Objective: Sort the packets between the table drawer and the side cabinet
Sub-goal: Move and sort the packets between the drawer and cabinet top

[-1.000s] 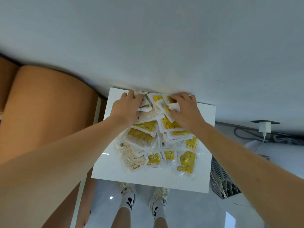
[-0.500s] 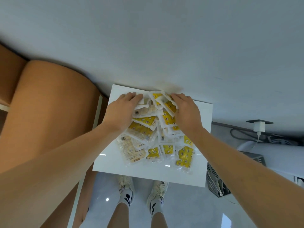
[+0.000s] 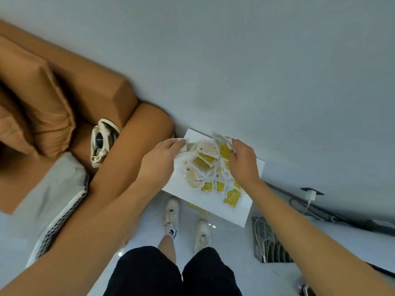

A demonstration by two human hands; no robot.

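Observation:
A heap of yellow-and-white packets [image 3: 208,167] lies on a small white table top [image 3: 237,212] set against the wall. My left hand [image 3: 159,162] lies on the heap's left side, fingertips pressing on the packets at the far left corner. My right hand [image 3: 242,162] is on the right side, its fingers curled round several packets [image 3: 222,144] lifted at the far edge. No drawer or cabinet shows in this view.
A brown sofa [image 3: 85,92] with a cream bag [image 3: 102,142] stands left of the table. A grey vented unit [image 3: 269,242] sits on the floor to the right, with a charger and cables [image 3: 310,196] along the wall. One yellow packet [image 3: 196,208] lies on the floor.
The camera has pulled back and tilted, bringing the sofa and my legs into view. Both hands have gathered the packets closer, and my right hand has lifted some at the far edge.

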